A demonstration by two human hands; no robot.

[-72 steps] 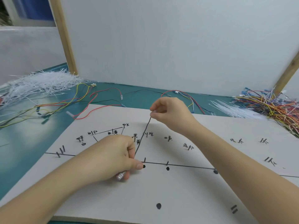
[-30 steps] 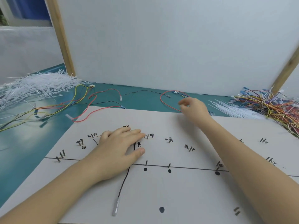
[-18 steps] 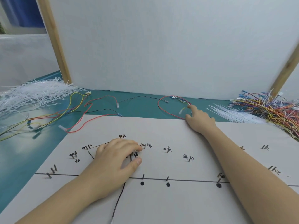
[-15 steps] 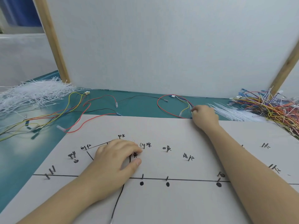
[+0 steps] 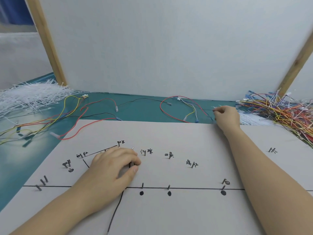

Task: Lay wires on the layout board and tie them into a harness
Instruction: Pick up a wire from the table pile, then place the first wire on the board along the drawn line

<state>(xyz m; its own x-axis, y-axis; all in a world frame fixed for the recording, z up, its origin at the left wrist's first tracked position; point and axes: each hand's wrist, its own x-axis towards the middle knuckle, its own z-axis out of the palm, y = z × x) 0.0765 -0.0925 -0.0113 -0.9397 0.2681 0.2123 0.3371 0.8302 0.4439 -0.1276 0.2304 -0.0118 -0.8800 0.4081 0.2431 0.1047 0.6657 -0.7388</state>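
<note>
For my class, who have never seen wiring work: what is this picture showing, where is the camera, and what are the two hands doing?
The camera sits on the person's head, looking down at their bare hands. The pale sheet is a layout board with drawn lines, handwritten labels and small pegs marking wire routes. The left hand presses a black wire flat against the board. The right hand reaches past the far edge, fingers pinching at a thin dark wire on the green table. White cable ties are heaped left, coloured wires right.
</note>
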